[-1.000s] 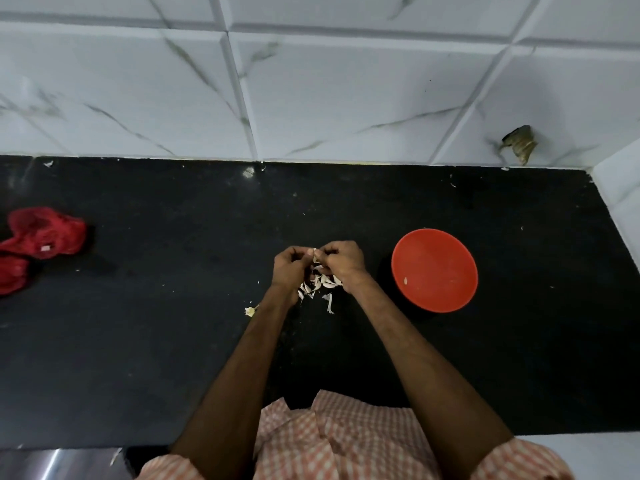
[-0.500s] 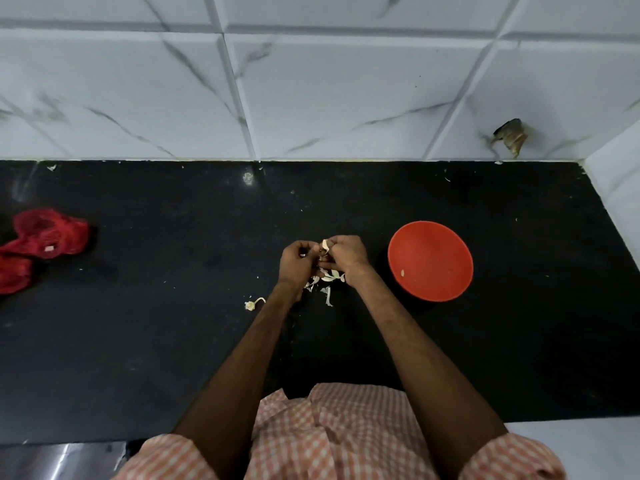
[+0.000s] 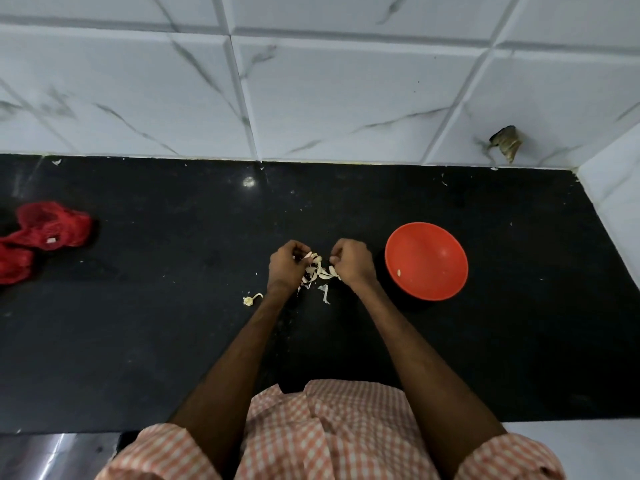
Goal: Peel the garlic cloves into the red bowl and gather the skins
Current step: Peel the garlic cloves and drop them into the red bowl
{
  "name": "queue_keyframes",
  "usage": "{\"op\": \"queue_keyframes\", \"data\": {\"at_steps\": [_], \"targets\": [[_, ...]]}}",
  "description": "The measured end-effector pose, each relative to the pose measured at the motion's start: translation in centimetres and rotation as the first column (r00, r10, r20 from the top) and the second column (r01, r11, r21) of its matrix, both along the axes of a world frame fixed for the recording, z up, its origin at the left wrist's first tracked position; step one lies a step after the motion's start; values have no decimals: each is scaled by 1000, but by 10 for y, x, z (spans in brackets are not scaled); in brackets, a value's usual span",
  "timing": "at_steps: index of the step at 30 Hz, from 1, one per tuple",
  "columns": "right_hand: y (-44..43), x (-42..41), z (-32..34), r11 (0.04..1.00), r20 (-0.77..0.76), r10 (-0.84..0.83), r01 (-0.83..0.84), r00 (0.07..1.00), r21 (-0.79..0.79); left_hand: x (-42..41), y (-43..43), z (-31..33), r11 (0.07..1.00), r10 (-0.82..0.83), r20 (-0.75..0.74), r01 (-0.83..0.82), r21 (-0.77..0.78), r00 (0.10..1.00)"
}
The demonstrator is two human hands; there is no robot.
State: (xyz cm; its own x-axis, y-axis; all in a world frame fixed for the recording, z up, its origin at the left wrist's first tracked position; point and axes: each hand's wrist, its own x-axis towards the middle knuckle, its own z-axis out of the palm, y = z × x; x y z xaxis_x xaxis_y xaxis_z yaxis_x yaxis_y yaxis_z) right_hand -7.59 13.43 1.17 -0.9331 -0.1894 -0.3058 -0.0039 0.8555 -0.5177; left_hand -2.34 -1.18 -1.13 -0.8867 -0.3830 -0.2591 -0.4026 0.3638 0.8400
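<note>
- Red netting, a crumpled mesh bag, lies at the far left of the black worktop, well apart from the work.
- A pale stalk scrap sits on the worktop just left of the person's left wrist.
- The left hand is curled in a narrow grip, with thumb and fingertips pinching a garlic clove that has papery skin curling off it. The clove looks small and firm and is likely to be slick once bare. It is best held across its flatter sides, with the skin lifted from one end.
- The skins lie in a loose heap on the worktop between the two hands. They appear featherlight and brittle, apt to scatter at a breath or cling to fingers. Sweeping them together with the edge of a hand should serve better than picking them up singly.
- The right hand, near the left but apart from it, is also tightly curled, thumb against forefinger. Whether that grip holds a sliver of skin is too small to tell.
- The red bowl stands upright just right of the right hand, with one peeled clove low on its left inner wall. It looks light enough to slide if knocked.
</note>
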Motion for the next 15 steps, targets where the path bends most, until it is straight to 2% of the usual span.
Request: {"op": "queue_keyframes", "data": {"at_steps": [3,7,9,12,15], "targets": [[7,3,1,966,51,160,-167,986,200,2,-2,3,997,-30,6,30,-65,1000],[12,5,-6,958,-34,222,-212,974,194,8,-2,7,974,-108,66,118,-191,992],[15,5,-12,980,-52,170,-163,984,118,9,-2,8,957,-141,89,159,-241,986],[21,4,-22,995,-58,23,-29,998,-99,11,-4,9,944,-160,91,180,-276,983],[26,2,-24,931,38,-132,137,990,-339,11,-5,10,944,-159,95,179,-275,983]]}}
